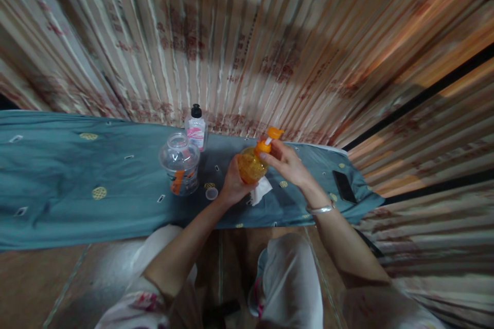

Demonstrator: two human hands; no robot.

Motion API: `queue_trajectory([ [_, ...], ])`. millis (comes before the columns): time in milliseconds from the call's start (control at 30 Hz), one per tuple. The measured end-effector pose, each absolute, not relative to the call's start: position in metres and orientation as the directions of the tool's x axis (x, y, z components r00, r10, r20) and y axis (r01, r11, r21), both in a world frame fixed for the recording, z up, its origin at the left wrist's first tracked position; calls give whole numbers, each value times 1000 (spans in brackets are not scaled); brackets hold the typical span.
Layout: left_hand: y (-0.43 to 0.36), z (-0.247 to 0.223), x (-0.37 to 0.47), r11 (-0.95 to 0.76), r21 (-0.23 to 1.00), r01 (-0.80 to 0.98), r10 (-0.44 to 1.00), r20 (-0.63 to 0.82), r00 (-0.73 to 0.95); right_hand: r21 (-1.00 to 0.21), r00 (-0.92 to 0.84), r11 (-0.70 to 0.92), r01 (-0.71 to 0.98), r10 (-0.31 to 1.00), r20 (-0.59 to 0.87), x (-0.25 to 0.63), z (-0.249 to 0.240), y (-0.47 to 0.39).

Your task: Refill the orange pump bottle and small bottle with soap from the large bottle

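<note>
A round pump bottle (251, 165) of yellow-orange liquid is tilted above the cloth-covered surface. My left hand (234, 183) wraps round its body from the left and below. At its neck, the fingers of my right hand (287, 162) close on the orange pump top (264, 148), whose nozzle points up and to the right. Beneath the bottle lies a crumpled white tissue (261, 191). To the left of my left hand is a small, round, pale cap or cup (211, 194), too small to name surely.
An open clear plastic jar (179, 164) with an orange label stands left of my hands. Behind it is a clear bottle with a black cap (196, 131). A dark phone (345, 186) lies at right on the teal cloth (127, 180). Patterned curtains (239, 46) hang behind.
</note>
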State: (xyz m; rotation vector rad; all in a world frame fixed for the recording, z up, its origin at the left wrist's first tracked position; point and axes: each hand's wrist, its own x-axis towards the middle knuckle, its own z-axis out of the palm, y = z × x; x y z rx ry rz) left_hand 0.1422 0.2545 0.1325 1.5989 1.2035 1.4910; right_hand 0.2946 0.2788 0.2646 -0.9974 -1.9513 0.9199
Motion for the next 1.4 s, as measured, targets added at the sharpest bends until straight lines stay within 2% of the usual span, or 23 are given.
queue_trajectory([
  [100, 254, 132, 143, -365, 911, 192, 920, 384, -72, -899, -412, 383, 213, 869, 273, 295, 262, 281],
  [233, 254, 132, 143, -331, 925, 184, 935, 348, -67, -917, -446, 346, 199, 865, 230, 296, 264, 284],
  [700, 253, 133, 142, -357, 918, 175, 925, 374, -73, -821, -558, 456, 342, 802, 214, 304, 274, 287],
  [833, 253, 136, 142, -357, 916, 183, 925, 374, -66, -849, -590, 418, 322, 791, 165, 305, 278, 291],
  [967, 253, 138, 142, -363, 910, 201, 922, 382, -63, -878, -544, 373, 298, 823, 165, 303, 275, 291],
  [1233, 254, 129, 142, -348, 922, 167, 931, 361, -52, -825, -342, 456, 333, 874, 344, 289, 254, 272],
  [1400, 254, 131, 142, -350, 917, 190, 930, 364, -43, -841, -313, 449, 301, 880, 358, 286, 248, 270],
])
